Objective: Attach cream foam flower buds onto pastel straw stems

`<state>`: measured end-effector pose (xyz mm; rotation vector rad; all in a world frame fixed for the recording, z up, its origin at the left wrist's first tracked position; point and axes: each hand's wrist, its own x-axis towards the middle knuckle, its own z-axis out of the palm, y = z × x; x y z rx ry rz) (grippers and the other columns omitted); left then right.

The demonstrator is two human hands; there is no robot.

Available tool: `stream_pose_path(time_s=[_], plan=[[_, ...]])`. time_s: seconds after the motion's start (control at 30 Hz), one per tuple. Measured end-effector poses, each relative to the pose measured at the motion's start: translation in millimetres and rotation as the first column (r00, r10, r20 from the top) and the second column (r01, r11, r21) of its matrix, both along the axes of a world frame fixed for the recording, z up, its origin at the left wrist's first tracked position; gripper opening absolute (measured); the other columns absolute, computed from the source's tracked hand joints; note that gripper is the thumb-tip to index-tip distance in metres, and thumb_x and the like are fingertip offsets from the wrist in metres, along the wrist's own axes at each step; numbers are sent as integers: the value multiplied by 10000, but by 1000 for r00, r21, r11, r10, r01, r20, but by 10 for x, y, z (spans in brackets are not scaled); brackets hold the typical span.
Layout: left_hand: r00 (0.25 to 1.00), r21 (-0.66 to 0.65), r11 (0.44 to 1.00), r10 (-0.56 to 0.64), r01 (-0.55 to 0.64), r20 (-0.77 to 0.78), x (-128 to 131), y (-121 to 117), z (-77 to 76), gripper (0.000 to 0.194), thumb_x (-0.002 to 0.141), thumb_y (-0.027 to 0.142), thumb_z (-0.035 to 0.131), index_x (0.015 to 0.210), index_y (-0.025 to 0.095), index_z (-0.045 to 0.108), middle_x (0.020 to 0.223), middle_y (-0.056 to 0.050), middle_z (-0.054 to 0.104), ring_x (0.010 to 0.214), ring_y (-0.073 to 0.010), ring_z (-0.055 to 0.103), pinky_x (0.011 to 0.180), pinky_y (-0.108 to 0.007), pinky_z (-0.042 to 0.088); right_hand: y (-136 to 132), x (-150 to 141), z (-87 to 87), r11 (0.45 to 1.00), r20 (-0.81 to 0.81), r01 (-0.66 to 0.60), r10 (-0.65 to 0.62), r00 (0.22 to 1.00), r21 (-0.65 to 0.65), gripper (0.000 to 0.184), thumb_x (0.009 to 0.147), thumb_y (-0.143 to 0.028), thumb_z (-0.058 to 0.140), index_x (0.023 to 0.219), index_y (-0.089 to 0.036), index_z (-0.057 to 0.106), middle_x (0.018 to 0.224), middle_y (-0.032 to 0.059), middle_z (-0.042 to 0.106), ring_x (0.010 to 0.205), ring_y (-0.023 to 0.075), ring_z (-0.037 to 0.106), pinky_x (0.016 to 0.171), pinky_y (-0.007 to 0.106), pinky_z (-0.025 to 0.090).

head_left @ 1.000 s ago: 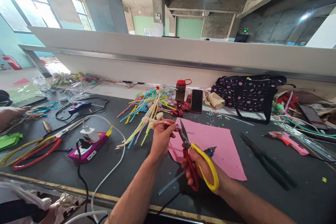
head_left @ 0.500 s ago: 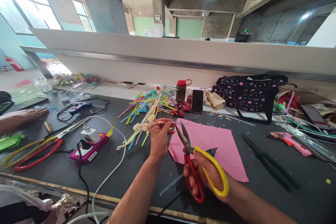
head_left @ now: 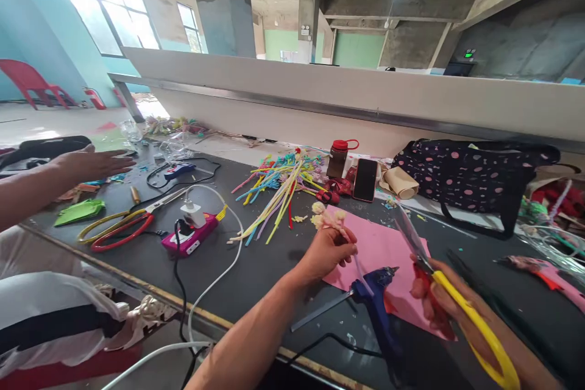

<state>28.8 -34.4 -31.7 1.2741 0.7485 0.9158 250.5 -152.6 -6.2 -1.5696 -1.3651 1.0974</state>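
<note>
My left hand [head_left: 325, 251] is closed on a chenille-stem flower [head_left: 319, 213], with pale yellow fuzzy heads above the fingers and a thin lilac stem [head_left: 363, 274] slanting down below them. To its right, my right hand [head_left: 434, 298] grips scissors [head_left: 470, 320] with one yellow and one red handle. Their blades point up and away, apart from the flower. Beneath both hands lies a pink sheet [head_left: 379, 234]. A blue glue gun [head_left: 377, 304] rests partly on that sheet, a clear glue stick [head_left: 322, 312] protruding from its back.
Loose chenille stems [head_left: 274, 195] are heaped beyond my left hand. A purple power strip [head_left: 196, 236] with cables and second scissors [head_left: 121, 225] lie left. Another person's hand [head_left: 98, 164] hovers at far left. Pliers [head_left: 484, 292] and a pink glue gun [head_left: 539, 271] lie right; a bag [head_left: 470, 186] stands behind.
The view has swung left. My left hand has brought the flower away from the heap and over the sheet. The scissors have moved right, uncovering the blue glue gun. The other person's hand has risen.
</note>
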Motion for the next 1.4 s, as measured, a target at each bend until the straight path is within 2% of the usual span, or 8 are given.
stream_pose_path(time_s=[0.07, 0.23, 0.5, 0.93, 1.0, 1.07, 1.2, 1.4], plan=[[999, 3, 999, -43, 43, -26, 15, -32, -8, 167, 621, 215, 656, 744, 140, 570, 525, 26, 538, 433, -77, 493, 418, -191, 385, 105, 180, -93, 998, 294, 8, -28, 955, 68, 595, 769, -582, 458, 1263, -251, 417, 949, 86, 625, 730, 209, 609, 621, 308, 477], [998, -22, 1000, -10, 8, -67, 17, -48, 8, 165, 597, 159, 630, 754, 143, 581, 528, 31, 541, 423, -73, 482, 413, -191, 371, 336, 567, -360, 993, 798, 93, -117, 592, 77, 588, 780, -570, 402, 1285, -270, 416, 1023, 79, 630, 786, 255, 622, 586, 326, 450], [994, 4, 996, 88, -88, -69, -9, 11, -28, 247, 600, 148, 605, 847, 140, 606, 574, 29, 535, 438, -65, 460, 413, -180, 359, 434, 622, -614, 998, 909, 47, -54, 414, 39, 543, 822, -526, 328, 1290, -264, 412, 1093, 93, 613, 859, 284, 622, 619, 359, 449], [983, 183, 976, 141, -119, -116, -51, -18, 61, 228, 729, 313, 556, 877, 180, 667, 617, 18, 498, 499, -78, 423, 428, -174, 323, 349, 519, -359, 997, 949, -56, 65, 307, -50, 423, 792, -473, 428, 1151, -281, 546, 1003, 85, 626, 829, 295, 610, 624, 365, 429], [991, 158, 984, 99, -83, -96, -47, -24, 65, 275, 741, 335, 550, 940, 181, 662, 615, 23, 482, 498, -75, 413, 425, -174, 322, 316, 434, -230, 998, 932, -63, 0, 362, 24, 364, 808, -436, 425, 1086, -274, 594, 969, 82, 636, 815, 288, 609, 642, 368, 427], [997, 123, 992, 33, -25, -67, -42, -32, 79, 338, 742, 333, 565, 1031, 173, 638, 622, 26, 475, 489, -67, 403, 427, -174, 325, 300, 271, -79, 986, 832, -103, -50, 553, 128, 311, 818, -393, 437, 1026, -259, 626, 981, 66, 639, 841, 249, 603, 692, 339, 430], [997, 97, 992, -74, 75, -12, -39, -52, 120, 465, 724, 297, 613, 1164, 156, 567, 635, 23, 495, 464, -48, 389, 427, -171, 324, 404, -212, 129, 954, 345, -262, 199, 917, 146, 228, 803, -359, 504, 875, -224, 672, 868, 30, 650, 780, 182, 585, 683, 281, 436], [998, 137, 989, -62, 62, -10, -74, -2, 83, 519, 667, 337, 685, 1143, 168, 565, 565, 63, 434, 432, -37, 364, 394, -156, 298, 820, -727, 17, 980, -258, -153, 182, 949, 128, 175, 706, -330, 631, 760, -164, 624, 595, -31, 531, 478, 75, 406, 439, 210, 286]])
